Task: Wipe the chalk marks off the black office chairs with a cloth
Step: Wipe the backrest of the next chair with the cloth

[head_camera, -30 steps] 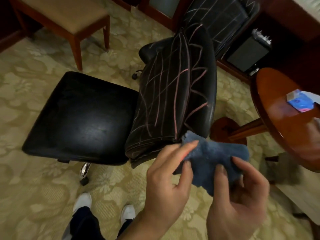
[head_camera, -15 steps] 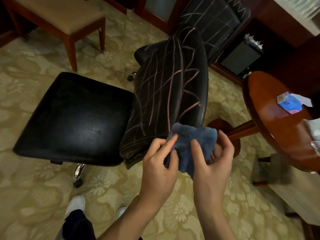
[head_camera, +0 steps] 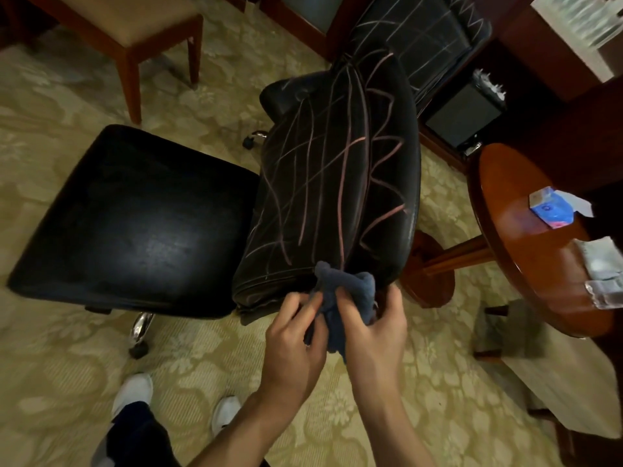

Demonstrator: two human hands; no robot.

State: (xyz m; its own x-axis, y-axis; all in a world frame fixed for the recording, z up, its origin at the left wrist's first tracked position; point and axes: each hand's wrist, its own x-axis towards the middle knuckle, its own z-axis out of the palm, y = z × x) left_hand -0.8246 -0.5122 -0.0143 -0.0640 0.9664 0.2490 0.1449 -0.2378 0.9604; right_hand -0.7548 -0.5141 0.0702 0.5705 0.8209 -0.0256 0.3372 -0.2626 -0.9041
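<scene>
While the blue cloth [head_camera: 344,298] is bunched between both hands at the top edge of the chair backrest [head_camera: 337,183], no wiping appears underway. The left hand [head_camera: 293,338] pinches it; the right hand [head_camera: 374,332] grips it. Pink chalk lines [head_camera: 342,193] cover the backrest; next, press and sweep across them.

Cloth [head_camera: 350,291]: soft, fluffy blue-grey fabric with a matt nap.
Chair seat [head_camera: 141,224]: black leather-like covering, smooth with a dull sheen and a fine grain.
Chair back [head_camera: 337,183]: same black covering, creased along its seams, streaked with dry pink and whitish chalk lines.
Chair base [head_camera: 141,326]: shiny chromed metal leg.
Round table [head_camera: 526,251]: reddish wood, highly polished and glossy.
Carpet [head_camera: 67,382]: matt woven pile with a pale floral pattern.
Stool [head_camera: 131,21]: wooden legs, tan cloth seat.
</scene>
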